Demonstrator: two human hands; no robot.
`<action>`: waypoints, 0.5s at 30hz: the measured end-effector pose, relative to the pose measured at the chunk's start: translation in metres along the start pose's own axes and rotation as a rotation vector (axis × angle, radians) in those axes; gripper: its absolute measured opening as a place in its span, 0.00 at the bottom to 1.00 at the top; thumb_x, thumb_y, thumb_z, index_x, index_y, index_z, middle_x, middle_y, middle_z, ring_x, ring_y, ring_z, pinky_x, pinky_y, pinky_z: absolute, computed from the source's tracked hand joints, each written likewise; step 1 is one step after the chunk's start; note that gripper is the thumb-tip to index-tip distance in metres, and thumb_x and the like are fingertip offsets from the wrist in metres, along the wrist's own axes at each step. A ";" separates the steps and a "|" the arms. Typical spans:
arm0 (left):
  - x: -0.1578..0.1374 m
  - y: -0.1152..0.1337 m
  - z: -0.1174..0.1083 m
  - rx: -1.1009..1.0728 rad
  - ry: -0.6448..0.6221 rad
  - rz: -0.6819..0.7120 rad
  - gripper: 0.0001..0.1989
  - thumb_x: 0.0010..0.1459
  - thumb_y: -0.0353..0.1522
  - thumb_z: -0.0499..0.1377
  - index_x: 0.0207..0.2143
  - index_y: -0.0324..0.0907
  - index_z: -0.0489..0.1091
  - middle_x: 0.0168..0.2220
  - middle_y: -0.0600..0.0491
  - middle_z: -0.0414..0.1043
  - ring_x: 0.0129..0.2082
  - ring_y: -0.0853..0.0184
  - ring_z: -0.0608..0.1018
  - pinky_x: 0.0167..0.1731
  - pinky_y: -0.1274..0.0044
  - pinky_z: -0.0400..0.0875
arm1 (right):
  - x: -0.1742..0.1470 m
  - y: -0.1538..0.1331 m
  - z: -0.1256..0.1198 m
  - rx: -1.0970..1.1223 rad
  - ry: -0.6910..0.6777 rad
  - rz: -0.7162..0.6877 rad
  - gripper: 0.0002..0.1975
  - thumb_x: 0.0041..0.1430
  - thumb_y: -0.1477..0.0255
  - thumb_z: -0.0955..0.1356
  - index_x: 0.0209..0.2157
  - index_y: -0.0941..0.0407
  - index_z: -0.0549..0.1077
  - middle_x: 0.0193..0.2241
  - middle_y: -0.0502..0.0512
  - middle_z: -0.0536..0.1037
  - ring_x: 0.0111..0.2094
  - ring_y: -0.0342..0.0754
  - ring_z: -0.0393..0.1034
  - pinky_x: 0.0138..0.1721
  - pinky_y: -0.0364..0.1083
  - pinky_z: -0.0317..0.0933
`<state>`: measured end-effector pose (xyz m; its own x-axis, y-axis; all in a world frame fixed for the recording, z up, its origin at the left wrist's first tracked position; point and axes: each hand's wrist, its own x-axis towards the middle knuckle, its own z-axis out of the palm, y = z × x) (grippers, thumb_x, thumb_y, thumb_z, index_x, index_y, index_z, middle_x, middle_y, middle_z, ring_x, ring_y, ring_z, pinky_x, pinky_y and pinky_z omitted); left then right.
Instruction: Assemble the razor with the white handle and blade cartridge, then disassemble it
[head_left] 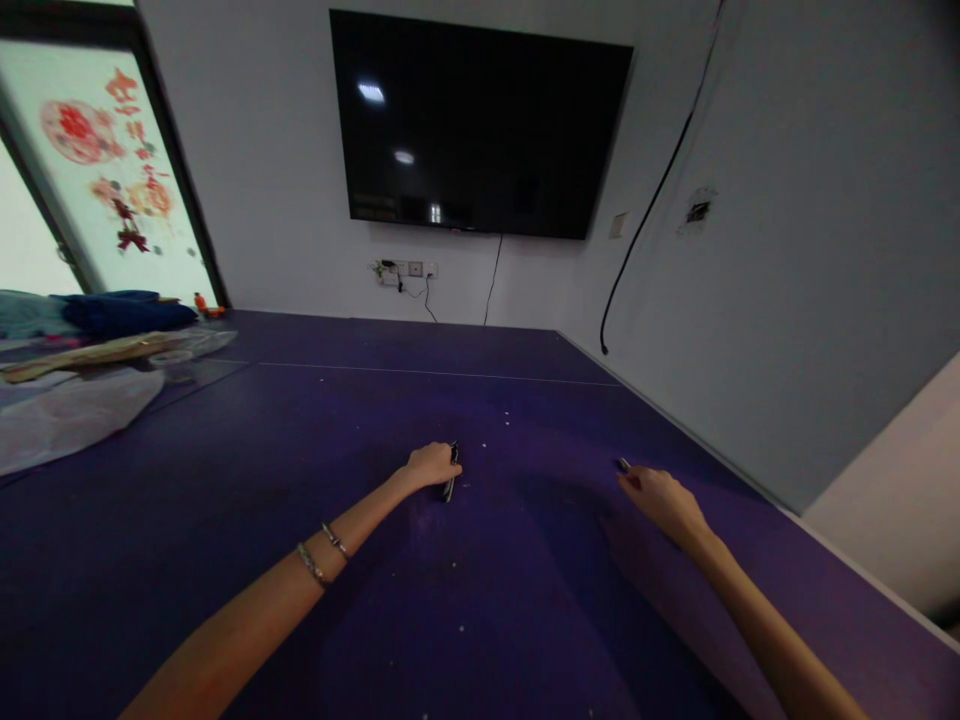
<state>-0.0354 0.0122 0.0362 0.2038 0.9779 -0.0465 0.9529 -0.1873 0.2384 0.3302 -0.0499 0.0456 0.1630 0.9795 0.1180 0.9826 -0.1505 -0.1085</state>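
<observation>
My left hand (pixel 433 465) is closed around a slim black-and-silver tool (pixel 449 488), just above or on the purple tabletop; its exact kind I cannot make out. The tool's ends stick out above and below the fingers. Farther right, my right hand (pixel 660 495) pinches a small narrow object (pixel 624 464) with a pale, metallic-looking tip. Most of that object is hidden by the fingers. Small white specks (pixel 484 445) lie scattered on the surface between the hands.
The purple tabletop (pixel 337 430) reaches back to the wall. Plastic sheeting (pixel 82 415) and folded dark blue cloth (pixel 131 312) lie at the left, near a small orange item (pixel 201 303). A black cable (pixel 645 215) hangs down at the right, beside the wall-mounted television (pixel 480 130).
</observation>
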 end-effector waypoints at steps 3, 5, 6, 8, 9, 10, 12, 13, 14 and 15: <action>-0.006 0.004 0.003 0.045 0.032 -0.014 0.16 0.52 0.39 0.51 0.30 0.38 0.73 0.34 0.42 0.74 0.36 0.57 0.76 0.34 0.71 0.67 | 0.004 0.015 -0.001 -0.047 -0.050 -0.009 0.18 0.58 0.64 0.57 0.34 0.58 0.74 0.31 0.64 0.77 0.33 0.55 0.73 0.27 0.45 0.58; -0.010 0.005 0.005 0.066 0.051 -0.027 0.19 0.54 0.41 0.49 0.32 0.38 0.73 0.35 0.40 0.74 0.36 0.55 0.76 0.35 0.69 0.67 | 0.005 0.022 0.000 -0.067 -0.056 -0.023 0.18 0.58 0.64 0.57 0.35 0.57 0.74 0.32 0.64 0.77 0.34 0.56 0.73 0.28 0.45 0.58; -0.011 0.005 0.006 0.074 0.058 -0.035 0.20 0.55 0.41 0.48 0.33 0.37 0.73 0.36 0.39 0.74 0.37 0.54 0.76 0.35 0.68 0.67 | 0.005 0.026 0.001 -0.075 -0.059 -0.020 0.18 0.59 0.64 0.57 0.35 0.57 0.74 0.32 0.63 0.77 0.34 0.57 0.73 0.28 0.46 0.58; -0.013 0.005 0.008 0.086 0.068 -0.052 0.21 0.55 0.42 0.47 0.34 0.36 0.73 0.36 0.38 0.74 0.37 0.53 0.76 0.35 0.66 0.68 | 0.007 0.031 0.004 -0.083 -0.069 0.006 0.19 0.58 0.62 0.56 0.35 0.57 0.74 0.32 0.64 0.77 0.34 0.58 0.73 0.29 0.47 0.59; -0.014 0.005 0.009 0.089 0.071 -0.059 0.21 0.55 0.42 0.47 0.34 0.36 0.73 0.36 0.38 0.74 0.37 0.52 0.76 0.35 0.67 0.68 | 0.008 0.033 0.006 -0.083 -0.076 0.024 0.20 0.58 0.62 0.57 0.34 0.58 0.74 0.32 0.65 0.77 0.34 0.58 0.73 0.29 0.48 0.60; -0.015 0.005 0.009 0.091 0.073 -0.064 0.22 0.56 0.42 0.47 0.34 0.37 0.73 0.36 0.39 0.74 0.37 0.53 0.76 0.35 0.67 0.68 | 0.009 0.035 0.008 -0.082 -0.081 0.041 0.20 0.57 0.61 0.57 0.34 0.58 0.74 0.32 0.65 0.76 0.35 0.59 0.73 0.29 0.48 0.60; -0.016 0.006 0.011 0.091 0.074 -0.072 0.22 0.56 0.43 0.47 0.34 0.37 0.73 0.37 0.39 0.74 0.37 0.53 0.76 0.35 0.68 0.68 | 0.011 0.038 0.012 -0.073 -0.085 0.068 0.20 0.56 0.60 0.58 0.34 0.59 0.74 0.32 0.67 0.76 0.35 0.60 0.73 0.30 0.49 0.60; -0.016 0.006 0.011 0.091 0.075 -0.075 0.22 0.55 0.43 0.47 0.34 0.37 0.73 0.37 0.40 0.74 0.37 0.54 0.76 0.35 0.68 0.68 | 0.013 0.040 0.014 -0.067 -0.083 0.082 0.20 0.55 0.59 0.59 0.34 0.59 0.74 0.32 0.67 0.76 0.35 0.60 0.73 0.30 0.49 0.60; -0.016 0.006 0.012 0.091 0.077 -0.077 0.21 0.55 0.42 0.47 0.34 0.38 0.73 0.36 0.40 0.74 0.37 0.54 0.76 0.35 0.69 0.68 | 0.015 0.041 0.015 -0.061 -0.080 0.096 0.21 0.55 0.59 0.59 0.34 0.59 0.75 0.33 0.67 0.76 0.35 0.60 0.73 0.29 0.49 0.61; -0.016 0.006 0.013 0.090 0.079 -0.077 0.21 0.55 0.42 0.47 0.34 0.38 0.74 0.36 0.41 0.74 0.37 0.54 0.76 0.35 0.69 0.68 | 0.016 0.042 0.017 -0.055 -0.076 0.109 0.21 0.55 0.59 0.58 0.35 0.60 0.75 0.33 0.68 0.76 0.35 0.61 0.73 0.29 0.49 0.61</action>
<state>-0.0299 -0.0063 0.0263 0.1147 0.9933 0.0164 0.9821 -0.1159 0.1487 0.3728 -0.0379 0.0261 0.2642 0.9639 0.0334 0.9631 -0.2618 -0.0622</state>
